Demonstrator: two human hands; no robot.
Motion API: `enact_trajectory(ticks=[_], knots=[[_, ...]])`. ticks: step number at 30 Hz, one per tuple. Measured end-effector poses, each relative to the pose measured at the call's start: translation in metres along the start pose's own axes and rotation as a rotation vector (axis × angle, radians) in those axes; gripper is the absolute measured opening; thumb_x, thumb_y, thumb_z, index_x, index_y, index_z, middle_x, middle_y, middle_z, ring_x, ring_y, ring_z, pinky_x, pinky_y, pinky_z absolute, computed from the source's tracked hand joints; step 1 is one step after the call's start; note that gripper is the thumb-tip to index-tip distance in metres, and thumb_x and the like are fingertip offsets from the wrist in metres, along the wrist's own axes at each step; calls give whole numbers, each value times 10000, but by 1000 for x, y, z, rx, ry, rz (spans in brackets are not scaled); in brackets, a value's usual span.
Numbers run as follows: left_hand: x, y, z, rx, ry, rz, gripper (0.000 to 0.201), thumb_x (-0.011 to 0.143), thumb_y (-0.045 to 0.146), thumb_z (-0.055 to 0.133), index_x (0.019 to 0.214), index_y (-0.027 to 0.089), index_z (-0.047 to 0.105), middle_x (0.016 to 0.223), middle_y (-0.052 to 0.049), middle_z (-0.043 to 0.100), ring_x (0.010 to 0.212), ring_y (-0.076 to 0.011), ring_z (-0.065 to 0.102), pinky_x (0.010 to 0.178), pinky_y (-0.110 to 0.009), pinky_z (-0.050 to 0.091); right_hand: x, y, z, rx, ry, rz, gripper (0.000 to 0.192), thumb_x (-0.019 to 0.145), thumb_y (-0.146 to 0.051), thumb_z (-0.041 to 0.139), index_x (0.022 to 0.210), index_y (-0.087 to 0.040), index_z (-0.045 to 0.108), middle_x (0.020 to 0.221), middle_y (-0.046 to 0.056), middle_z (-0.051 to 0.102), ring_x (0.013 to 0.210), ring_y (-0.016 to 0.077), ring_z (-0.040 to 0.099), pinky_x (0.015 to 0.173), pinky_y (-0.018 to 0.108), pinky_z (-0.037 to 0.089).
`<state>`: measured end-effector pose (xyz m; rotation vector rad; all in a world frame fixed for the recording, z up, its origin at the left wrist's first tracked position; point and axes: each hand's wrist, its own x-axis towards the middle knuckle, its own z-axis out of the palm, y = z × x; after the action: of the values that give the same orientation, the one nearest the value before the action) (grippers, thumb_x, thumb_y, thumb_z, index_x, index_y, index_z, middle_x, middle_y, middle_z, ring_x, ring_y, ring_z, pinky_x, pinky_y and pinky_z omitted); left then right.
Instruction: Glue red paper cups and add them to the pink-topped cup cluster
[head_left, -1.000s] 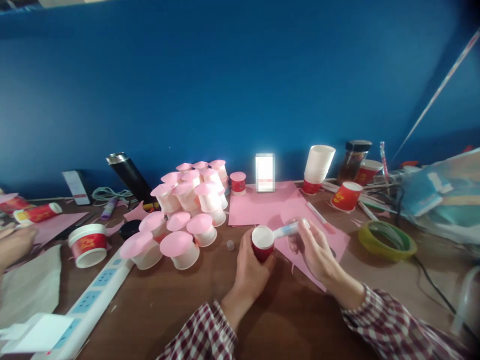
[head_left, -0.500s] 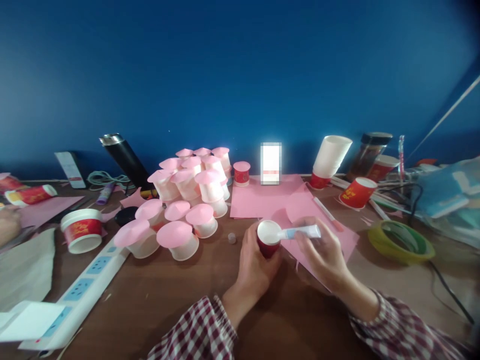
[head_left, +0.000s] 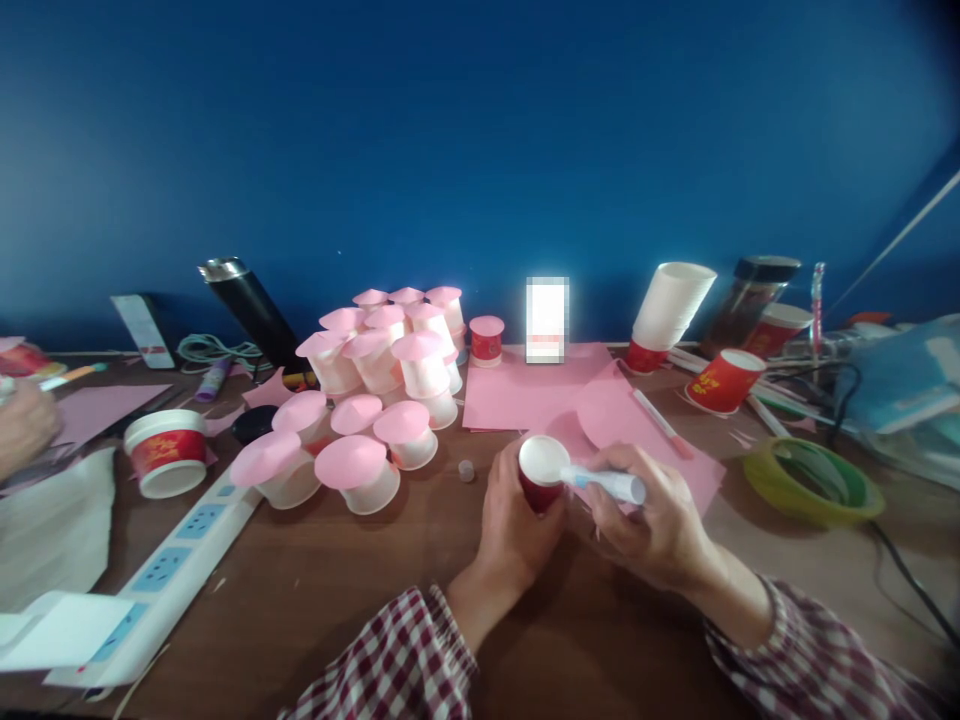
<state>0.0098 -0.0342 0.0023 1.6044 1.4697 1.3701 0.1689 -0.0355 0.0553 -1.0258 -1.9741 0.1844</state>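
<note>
Since the earlier frame the glue tube [head_left: 609, 484] has swung down: its tail, which stood up and to the right of the cup [head_left: 541, 472], now lies lower across the right hand [head_left: 651, 510], and its tip rests at the cup's near right rim. The cup has barely shifted.

The left hand [head_left: 511, 512] wraps the red cup from the left, its fingers [head_left: 501, 478] closed around the wall, white bottom turned up and tilted toward the camera. The cup sits just above the tabletop [head_left: 337, 590], at the near edge of the pink paper [head_left: 525, 395]. The right hand's fingers [head_left: 626, 462] are curled shut on the tube, which lies nearly level with its nozzle to the left, touching the cup.

To the left stands a cluster of pink-capped cups [head_left: 379, 395], stacked in rows, the nearest ones just beside a power strip [head_left: 169, 570]. A small cap [head_left: 466, 470] lies between the cluster and the held cup. A pink paper disc [head_left: 611, 415] lies on the sheet behind the hands, a pen [head_left: 660, 423] next to it. Farther right are a stack of white cups [head_left: 671, 305], a tipped red cup [head_left: 724, 380] and a green tape roll [head_left: 806, 480]. At the far left another person's hand [head_left: 22, 425] holds a pen.
</note>
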Motion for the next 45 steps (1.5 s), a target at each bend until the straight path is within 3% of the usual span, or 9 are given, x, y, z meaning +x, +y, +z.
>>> enact_trajectory(ticks=[7,20,24,29,35,38,42,45], knots=[[0,-1,0,-11,3,-1,527,705,210,734,1197,209,545,1203,-109,613,1126,-275,582,975,-444,470,0,4,1,-45,8,-60,113,849,-214,588,954,-227,548,724,-2,632,568,140,585,539,252,446],[0,-2,0,2,-3,2,541,682,163,726,1188,205,537,1182,-103,617,1107,-272,586,968,-442,472,1,0,0,-11,-51,12,52,849,-226,566,873,-232,520,607,-42,579,455,105,482,476,234,401],[0,0,-1,5,10,13,516,704,174,711,1190,207,539,1166,-94,617,1089,-259,590,962,-423,471,0,1,-1,134,22,102,50,861,-233,549,823,-231,517,566,-48,534,446,106,459,450,229,384],[0,-1,-1,32,6,54,554,711,185,720,1223,202,509,1190,-102,607,1111,-264,577,969,-431,466,0,5,0,251,120,215,35,875,-233,536,854,-217,559,687,-6,581,553,127,514,501,239,425],[1,2,-4,55,31,23,585,688,181,744,1221,210,504,1177,-88,574,1106,-250,559,984,-437,453,4,3,1,309,39,183,80,863,-209,586,942,-212,597,822,15,628,692,148,583,616,260,478],[1,3,-5,76,39,-4,567,668,194,770,1186,217,539,1151,-84,557,1099,-257,553,976,-444,454,7,3,1,311,76,185,55,869,-210,591,921,-213,608,812,10,629,714,149,596,642,262,485],[0,4,-4,35,11,-1,548,692,194,738,1188,197,505,1147,-92,562,1084,-250,558,972,-440,454,6,5,1,250,172,191,61,908,-208,558,949,-221,601,788,-2,632,631,121,574,561,227,464],[-1,4,-2,-3,-23,-18,546,719,174,692,1217,195,470,1149,-96,580,1076,-246,570,952,-432,465,2,6,2,125,149,97,100,903,-201,575,1000,-217,596,789,-1,626,598,118,554,545,234,454]])
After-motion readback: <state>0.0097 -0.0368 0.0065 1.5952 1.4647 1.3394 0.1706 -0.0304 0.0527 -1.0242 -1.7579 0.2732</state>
